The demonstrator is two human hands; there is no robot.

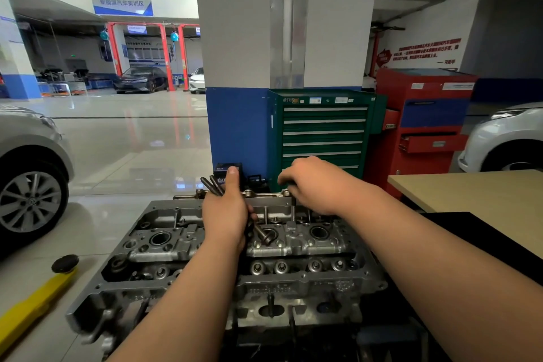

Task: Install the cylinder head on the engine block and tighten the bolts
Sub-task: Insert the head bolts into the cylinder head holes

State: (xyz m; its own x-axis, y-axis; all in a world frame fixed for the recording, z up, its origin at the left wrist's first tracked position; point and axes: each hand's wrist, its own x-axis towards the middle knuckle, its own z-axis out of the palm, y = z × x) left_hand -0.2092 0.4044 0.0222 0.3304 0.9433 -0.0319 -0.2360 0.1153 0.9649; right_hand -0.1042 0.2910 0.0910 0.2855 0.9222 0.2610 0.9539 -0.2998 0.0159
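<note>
Left hand is gripping a bundle of bolts above the cylinder head, mid-span; right hand is pinching one upright bolt at its far edge. Green tool cabinet is standing beyond.

bare left grip on a bare left forearm, bare right grip on a bare right forearm.

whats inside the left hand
A bundle of head bolts: threaded ends stick out above the left hand, washered heads below, over the cylinder head. Their shanks and exact count are covered by the hand.
</note>
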